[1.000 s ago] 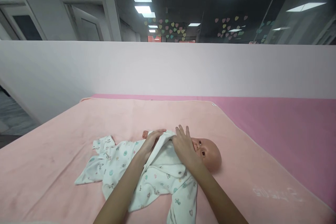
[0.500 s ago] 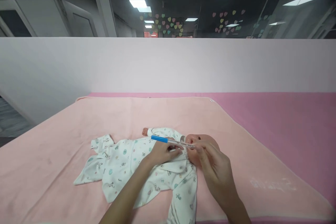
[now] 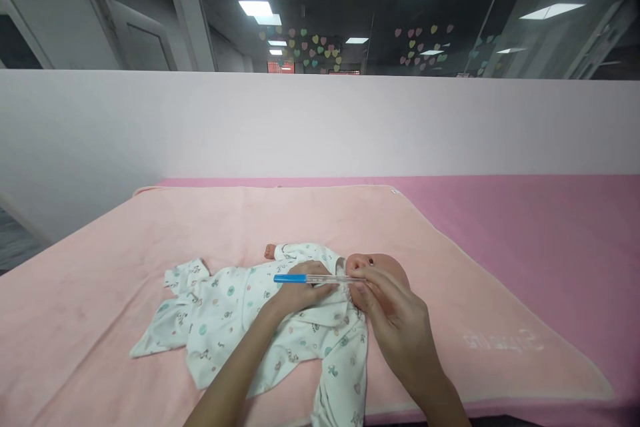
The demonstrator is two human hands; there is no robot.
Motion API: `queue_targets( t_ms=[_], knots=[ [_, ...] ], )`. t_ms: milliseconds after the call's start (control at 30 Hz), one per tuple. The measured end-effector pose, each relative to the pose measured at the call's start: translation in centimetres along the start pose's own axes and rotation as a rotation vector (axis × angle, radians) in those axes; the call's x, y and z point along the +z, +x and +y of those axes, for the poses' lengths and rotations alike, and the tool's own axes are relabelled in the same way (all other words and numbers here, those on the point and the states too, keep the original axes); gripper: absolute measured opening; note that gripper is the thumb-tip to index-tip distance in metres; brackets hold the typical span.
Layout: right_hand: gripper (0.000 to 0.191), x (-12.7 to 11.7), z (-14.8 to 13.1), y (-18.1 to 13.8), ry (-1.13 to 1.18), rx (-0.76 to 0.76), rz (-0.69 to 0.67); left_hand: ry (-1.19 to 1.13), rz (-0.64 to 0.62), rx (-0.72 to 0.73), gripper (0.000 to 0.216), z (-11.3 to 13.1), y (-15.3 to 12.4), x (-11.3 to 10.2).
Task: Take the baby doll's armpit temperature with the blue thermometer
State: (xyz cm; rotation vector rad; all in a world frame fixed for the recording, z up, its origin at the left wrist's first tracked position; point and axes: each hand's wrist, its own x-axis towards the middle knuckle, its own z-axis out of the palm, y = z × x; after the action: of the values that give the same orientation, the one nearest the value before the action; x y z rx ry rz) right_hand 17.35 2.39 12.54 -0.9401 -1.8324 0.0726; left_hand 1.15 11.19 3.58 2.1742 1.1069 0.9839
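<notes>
A baby doll (image 3: 273, 293) in white printed clothes lies on its back, its head to the right. My right hand (image 3: 397, 317) pinches one end of a slim clear thermometer (image 3: 330, 279) with a blue end, held level in front of the doll's chest and chin. That hand hides part of the doll's head (image 3: 395, 267). My left hand (image 3: 305, 288) rests on the doll's chest near the collar, thumb and fingers apart. The thermometer crosses in front of it, and its fingertips are partly hidden.
Beneath the doll spreads a peach blanket (image 3: 165, 227) over a pink mat (image 3: 525, 233). A low white wall (image 3: 320, 127) stands behind, with dark glass above it. An open door (image 3: 137, 33) shows at the far left.
The thermometer has turned from tilted to nearly level, its blue end dropping. Both hands stay near the doll's chest and head. The whole view has shifted slightly.
</notes>
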Motion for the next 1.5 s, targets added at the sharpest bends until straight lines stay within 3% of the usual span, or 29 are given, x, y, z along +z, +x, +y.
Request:
queue_targets(
  t_ms=[300,533,667,800,933,1100,1300,1500],
  knots=[
    [0.022,0.2,-0.1,0.1,-0.047,-0.02,0.065,-0.116,0.06,-0.067,0.026,0.5,-0.2,-0.1],
    [0.02,0.4,1.1,-2.1,0.048,0.071,-0.097,-0.042,-0.011,0.024,0.016,0.5,-0.1,-0.4],
    [0.021,-0.8,4.9,-6.7,0.047,0.185,-0.185,-0.09,-0.007,0.028,0.016,0.7,-0.2,-0.8],
    [0.024,-5.0,10.6,-11.3,-0.126,0.294,-0.124,-0.182,0.0,-0.002,0.019,0.9,-0.3,-0.9],
    [0.032,-8.8,15.7,-13.2,-0.389,0.248,-0.179,-0.244,0.016,-0.019,0.02,1.0,-0.4,-1.1],
    [0.039,-8.0,19.1,-13.7,-0.749,0.059,-0.25,-0.279,0.016,-0.05,0.02,1.3,-0.4,-1.4],
    [0.04,-6.4,18.9,-14.6,-0.861,-0.054,-0.197,-0.324,0.026,-0.099,0.02,1.4,-0.5,-1.5],
    [0.032,-5.1,13.3,-12.0,-0.715,-0.054,0.004,-0.344,0.042,-0.122,0.02,1.3,-0.5,-1.3]
  ],
)
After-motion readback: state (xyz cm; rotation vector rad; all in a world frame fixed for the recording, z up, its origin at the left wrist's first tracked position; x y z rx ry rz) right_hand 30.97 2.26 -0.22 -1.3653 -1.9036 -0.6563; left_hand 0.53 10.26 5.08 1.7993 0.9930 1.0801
